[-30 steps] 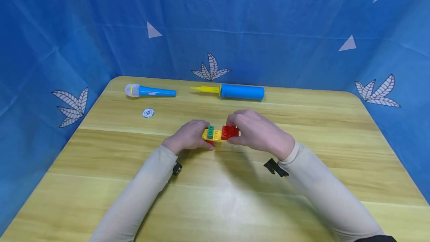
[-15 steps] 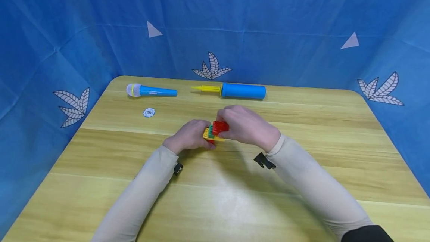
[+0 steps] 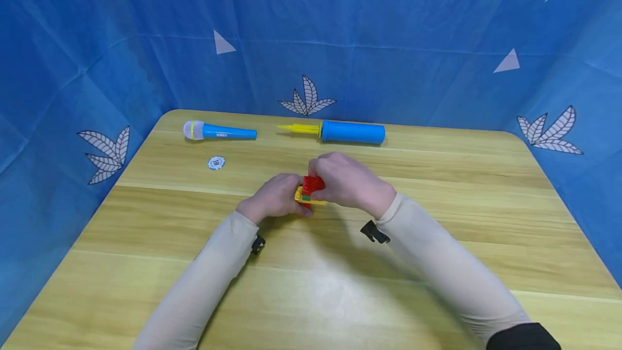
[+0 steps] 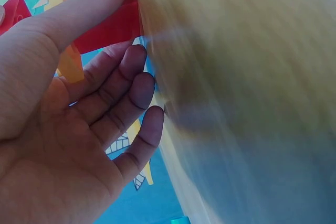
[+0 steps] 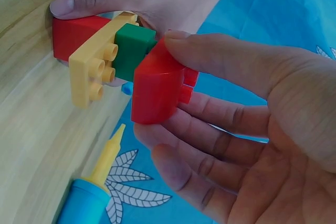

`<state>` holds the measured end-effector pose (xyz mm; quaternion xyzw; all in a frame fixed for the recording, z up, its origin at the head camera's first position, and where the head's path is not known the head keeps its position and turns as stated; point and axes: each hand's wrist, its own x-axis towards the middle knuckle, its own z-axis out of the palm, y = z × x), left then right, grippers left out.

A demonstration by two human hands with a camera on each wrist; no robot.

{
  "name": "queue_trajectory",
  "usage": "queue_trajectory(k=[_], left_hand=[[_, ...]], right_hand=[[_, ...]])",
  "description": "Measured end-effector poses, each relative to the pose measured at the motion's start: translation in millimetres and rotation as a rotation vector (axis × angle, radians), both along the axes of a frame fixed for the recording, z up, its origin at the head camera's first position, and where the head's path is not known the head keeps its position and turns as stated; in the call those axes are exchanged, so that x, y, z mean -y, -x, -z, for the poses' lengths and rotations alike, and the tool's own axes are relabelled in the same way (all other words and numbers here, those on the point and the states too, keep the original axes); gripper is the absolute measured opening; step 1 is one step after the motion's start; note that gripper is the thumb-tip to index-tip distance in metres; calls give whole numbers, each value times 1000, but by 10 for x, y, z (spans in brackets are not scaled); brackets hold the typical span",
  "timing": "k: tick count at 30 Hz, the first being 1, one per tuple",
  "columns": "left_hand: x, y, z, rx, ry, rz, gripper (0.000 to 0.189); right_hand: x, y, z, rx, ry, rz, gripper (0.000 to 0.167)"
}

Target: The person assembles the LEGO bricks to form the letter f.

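Near the middle of the table, my left hand (image 3: 278,196) grips a small stack of toy building blocks low down, thumb and fingers on either side of its red bottom block (image 5: 76,38). Across that block lies a long yellow block (image 5: 80,74) with round studs, and a green block (image 5: 125,51) stands on it. My right hand (image 3: 352,183) pinches a red block with a curved side (image 5: 157,87) between thumb and fingers. This red block is right over the green one, slightly tilted in the right wrist view; whether they are joined, I cannot tell.
At the table's back lie a blue toy microphone (image 3: 228,132) and a blue hand pump (image 3: 352,132) with a yellow nozzle. A white and blue poker chip (image 3: 216,162) lies in front of the microphone. Blue patterned cloth (image 3: 389,42) hangs behind the wooden table (image 3: 320,296).
My right hand has moved left, carrying the curved red block from the yellow block's right end to over the green block. My left hand has stayed in place.
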<state>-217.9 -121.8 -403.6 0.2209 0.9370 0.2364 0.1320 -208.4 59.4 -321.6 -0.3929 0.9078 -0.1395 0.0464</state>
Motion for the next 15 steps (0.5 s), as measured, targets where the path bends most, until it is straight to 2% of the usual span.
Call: queue_trajectory(k=[15], left_hand=[[11,-18,-4,0,-23,1,54]], right_hand=[[22,12,8,6,-3,13,25]])
